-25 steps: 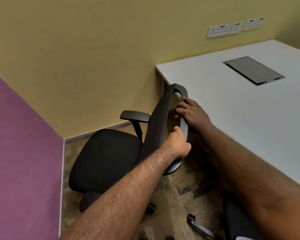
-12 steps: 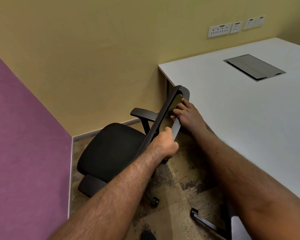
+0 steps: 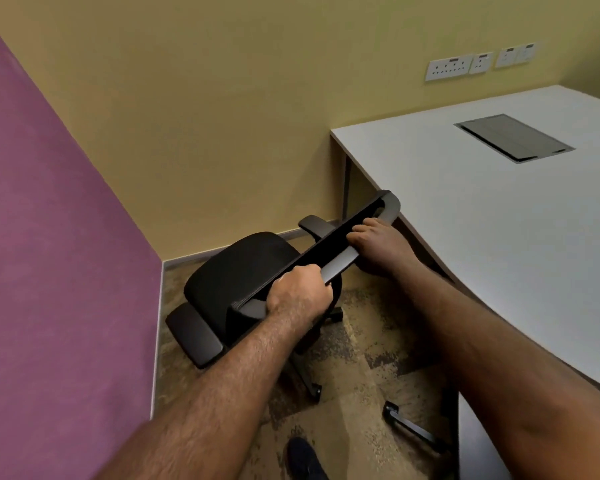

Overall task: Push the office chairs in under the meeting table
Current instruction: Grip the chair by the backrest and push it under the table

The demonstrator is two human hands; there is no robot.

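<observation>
A: Where's the black mesh-backed office chair (image 3: 243, 271)?
B: In the corner beside the white meeting surface (image 3: 499, 216), seat facing the yellow wall.
A: Your hands?
B: Left hand (image 3: 300, 294) clenched round the backrest's top rail; right hand (image 3: 383, 245) gripping it further along.

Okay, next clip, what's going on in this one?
A person is handling a black office chair beside the white meeting table. The left hand grips the top rail of the backrest near its left end, and the right hand holds the same rail further along, close to the table edge. The seat faces the yellow wall's corner, not the table, so the chair is not yet tucked under. Part of a second chair shows at bottom right.
</observation>
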